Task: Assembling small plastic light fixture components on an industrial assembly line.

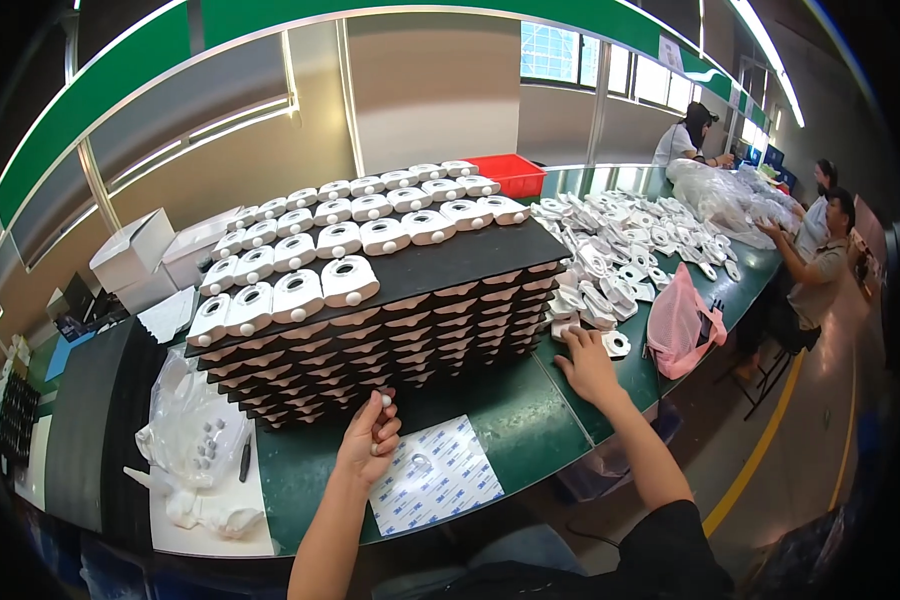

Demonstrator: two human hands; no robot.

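Note:
My left hand [373, 430] is closed, pinching a small white round knob [386, 400] between thumb and forefinger; its other fingers are curled in. It hovers over a backing sheet with blue print [436, 480], before the front of a layered stack. My right hand [588, 366] reaches to the near edge of a heap of white plastic housings [610, 240]. Its fingers are apart, and the tips touch one white housing [564, 328]. On top of the stack, rows of white housings [350, 282], each with a dark round hole and a knob at its front, stand on a black board [440, 262].
A pink mesh bag [676, 325] lies right of the heap. Left of the stack are a clear plastic bag [195, 430] with small grey pieces and a dark pen [245, 458]. A red bin [510, 176] and white boxes [135, 250] stand behind. Other people sit at the right.

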